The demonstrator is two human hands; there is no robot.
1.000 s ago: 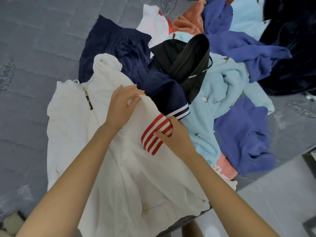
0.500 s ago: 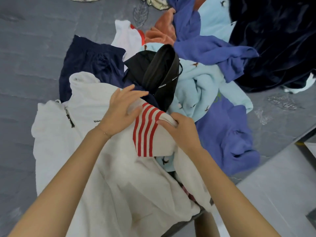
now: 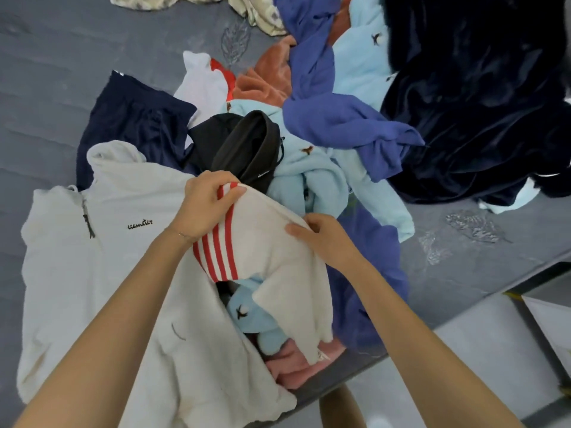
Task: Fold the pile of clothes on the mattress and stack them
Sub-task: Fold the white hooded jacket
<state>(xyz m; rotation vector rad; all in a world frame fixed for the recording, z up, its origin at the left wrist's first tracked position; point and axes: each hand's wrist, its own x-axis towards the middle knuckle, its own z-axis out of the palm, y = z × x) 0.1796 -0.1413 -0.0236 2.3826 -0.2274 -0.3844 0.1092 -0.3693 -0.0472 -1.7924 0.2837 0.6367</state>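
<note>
A white fleece jacket with a zip collar and black script lies spread on the grey mattress. Its sleeve, white with red stripes, is lifted and folded across toward the jacket body. My left hand pinches the striped cuff end. My right hand grips the sleeve's upper edge further right. Behind lies the pile: a navy garment, a black one, light blue fleece, violet-blue cloth and dark velvet.
The mattress edge runs diagonally at the lower right, with pale floor beyond. Pink cloth and a light blue piece show under the lifted sleeve. Cream patterned fabric lies at the top.
Both hands have lifted the striped sleeve off the pile and swung it left over the jacket. The left hand moved from the jacket body to the striped cuff.
</note>
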